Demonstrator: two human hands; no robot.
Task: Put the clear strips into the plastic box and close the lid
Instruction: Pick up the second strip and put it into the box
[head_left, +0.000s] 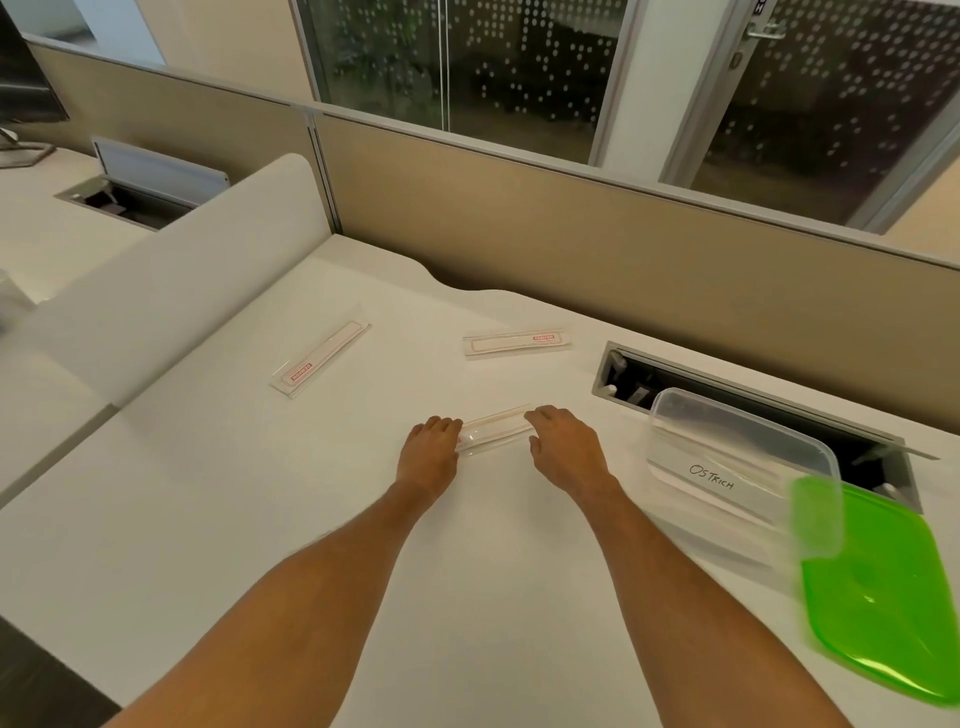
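Three clear strips with red print lie on the white desk. One strip (493, 432) is in the middle, held at its two ends between my left hand (430, 453) and my right hand (563, 447). A second strip (319, 357) lies to the far left, and a third strip (517, 343) lies behind my hands. The clear plastic box (737, 467), labelled "OSTRICH", stands open at the right, empty as far as I can see. Its green lid (883, 597) lies flat beside it at the near right.
An open cable tray (727, 395) with a grey rim is sunk into the desk behind the box. A beige partition (519, 218) runs along the back edge. A white side divider (171, 291) bounds the desk on the left.
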